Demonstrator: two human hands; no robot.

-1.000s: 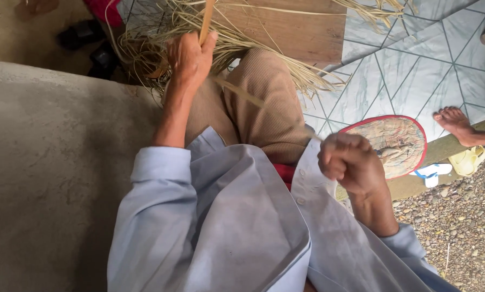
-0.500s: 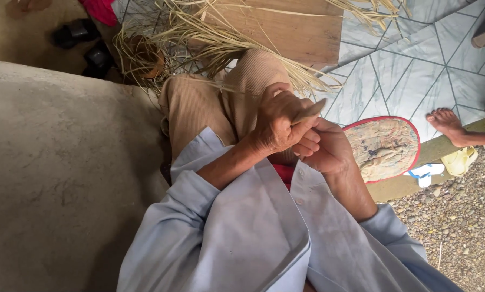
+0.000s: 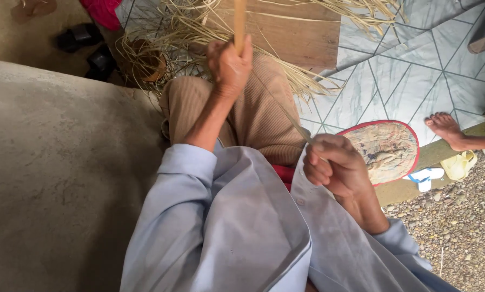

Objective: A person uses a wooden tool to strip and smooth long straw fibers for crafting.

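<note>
At the bottom of the frame a pale blue shirt (image 3: pixel 226 238) fills the near ground, its two sleeves running up towards the hands. Just right of centre the right hand (image 3: pixel 334 167) is clenched into a fist close to the lap, its fingers curled tight around the lower end of a thin straw strand (image 3: pixel 285 111); the strand climbs slanting up and left from the fist towards the other hand. Right of that fist, on the floor, lies a flat oval fan (image 3: pixel 385 148) with a red rim, and beyond it at the right edge another person's bare foot (image 3: pixel 448 130) rests on a low step, with a blue and white sandal (image 3: pixel 426 177) and a yellow one (image 3: pixel 459 165) beside the gravel (image 3: pixel 459 216) in the lower right. In the middle of the frame the tan trousers (image 3: pixel 242 113) cover a raised knee. Above the knee, in the upper centre, the left hand (image 3: pixel 230 66) is lifted and grasping a flat yellowish strip (image 3: pixel 239 21), thumb and fingers closed round it, the strip standing upright and running off the top edge. The left half of the frame is a broad grey concrete slab (image 3: pixel 53 173). Farther off, across the top, loose dry straw (image 3: pixel 199 38) lies spread over a brown wooden board (image 3: pixel 302 38) and the patterned grey floor tiles (image 3: pixel 404 70). In the upper left corner sit dark sandals (image 3: pixel 88 48) and a bit of red cloth (image 3: pixel 101 11).
</note>
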